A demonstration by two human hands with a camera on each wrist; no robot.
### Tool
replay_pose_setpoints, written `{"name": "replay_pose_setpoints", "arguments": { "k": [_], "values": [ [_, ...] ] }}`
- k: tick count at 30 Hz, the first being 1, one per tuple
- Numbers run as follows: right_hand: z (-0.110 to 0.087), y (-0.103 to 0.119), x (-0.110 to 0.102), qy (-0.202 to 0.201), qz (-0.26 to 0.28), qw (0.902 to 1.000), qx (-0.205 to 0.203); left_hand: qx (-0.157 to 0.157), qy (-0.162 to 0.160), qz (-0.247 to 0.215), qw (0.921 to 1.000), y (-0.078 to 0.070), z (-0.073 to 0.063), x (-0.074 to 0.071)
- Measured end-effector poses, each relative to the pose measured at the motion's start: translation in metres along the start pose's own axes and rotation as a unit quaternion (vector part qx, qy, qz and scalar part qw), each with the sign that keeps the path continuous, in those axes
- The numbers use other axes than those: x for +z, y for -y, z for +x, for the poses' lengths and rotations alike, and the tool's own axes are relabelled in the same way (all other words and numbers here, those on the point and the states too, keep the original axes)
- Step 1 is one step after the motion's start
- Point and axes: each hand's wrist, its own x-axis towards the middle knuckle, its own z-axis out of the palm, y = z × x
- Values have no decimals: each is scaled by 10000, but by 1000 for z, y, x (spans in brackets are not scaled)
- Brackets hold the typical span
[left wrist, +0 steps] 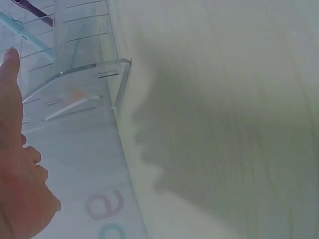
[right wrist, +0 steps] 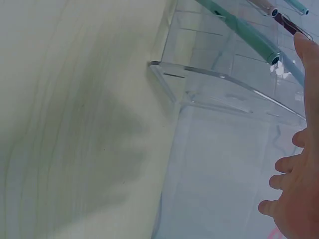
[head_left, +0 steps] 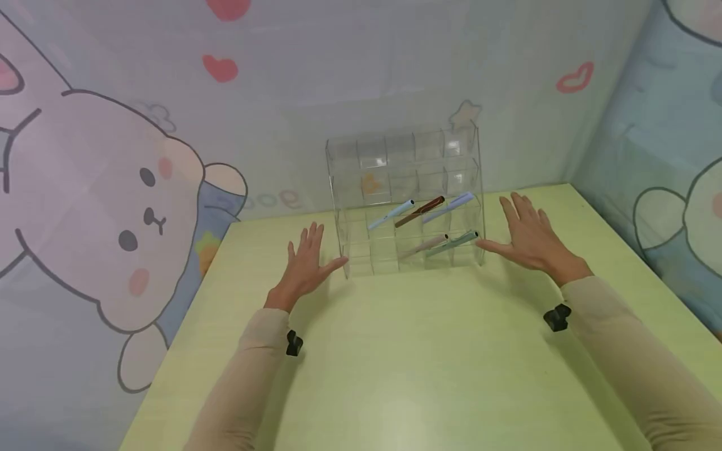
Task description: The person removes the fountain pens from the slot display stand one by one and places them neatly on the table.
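We've got the left hand [head_left: 304, 266], fingers spread, just beside a clear plastic tiered rack [head_left: 403, 186]; there's the right hand [head_left: 533, 238], spread too, at its other end. The rack stands on our pale yellow-green table [head_left: 406, 351], five slim coloured pens [head_left: 420, 212] slanting across.

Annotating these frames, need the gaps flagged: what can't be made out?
- Head view: whether the left grip touches the clear rack; they overlap at its side edge.
- Head view: any markings on the green pen; too small.
- Left wrist view: one end of the light-blue pen; cut off by left edge.
- Right wrist view: part of the right grip; cut off by right edge.
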Motion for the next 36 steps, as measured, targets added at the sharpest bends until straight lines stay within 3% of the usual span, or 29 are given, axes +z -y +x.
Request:
{"name": "replay_pose_setpoints", "arguments": {
  "k": [12, 18, 22, 28, 32, 36],
  "values": [
    [-1, 6, -3, -329, 362, 9987, -119, 180, -364, -779, 9961, -13, 13, 14],
    [3, 13, 8, -442, 568, 9972, -204, 24, -620, -1017, 9929, -16, 12, 25],
    [6, 16, 11, -554, 670, 9960, -196, 168, -940, -1446, 9849, -19, 18, 27],
    [16, 20, 9, -693, 846, 9939, -164, 694, -1339, -1948, 9692, -25, 30, 32],
    [22, 23, 9, -746, 983, 9922, -156, 881, -1505, -1996, 9642, -28, 34, 35],
    [26, 25, 11, -727, 1142, 9907, -100, 771, -1653, -1888, 9649, -32, 35, 37]
  ]
}}
